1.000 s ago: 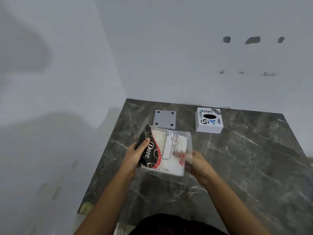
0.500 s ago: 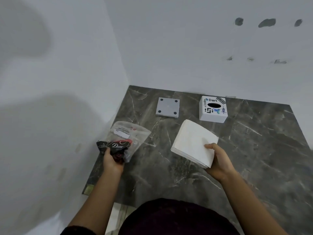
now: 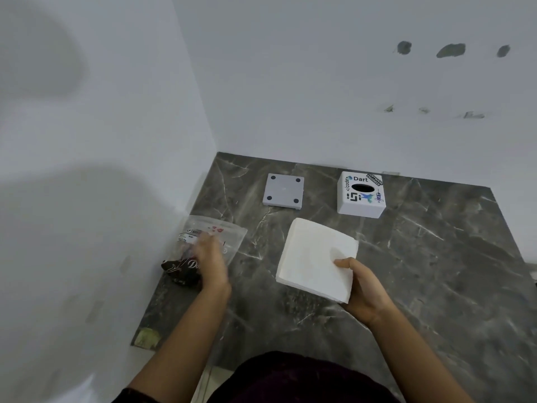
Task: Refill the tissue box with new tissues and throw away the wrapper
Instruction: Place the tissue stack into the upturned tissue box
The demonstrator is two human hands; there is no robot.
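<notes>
Stack of tissues (image 3: 315, 258): white, square, bare of any packaging; held at its near right corner by the right hand (image 3: 363, 289), thumb on top and fingers underneath, raised at a tilt over the middle of the dark marble counter (image 3: 436, 271).

Wrapper (image 3: 209, 242): clear plastic with a dark printed end, empty and crumpled, at the left edge of the counter against the wall. The left hand (image 3: 210, 257) is over it and blurred; whether it grips the wrapper or merely rests on it cannot be told.

Tissue box (image 3: 361, 194): white, stickered, oval slot on top, standing at the far right of the counter, apart from the stack.

Base plate (image 3: 283, 191): grey square with four dark dots, lying flat at far centre, left of the box; judged to be the box's detached bottom.

Progress: tissues unwrapped, box apparently opened. Remaining, by judgement: load the stack into the box, refit the base, stand the box upright, discard the wrapper. No bin in view.
</notes>
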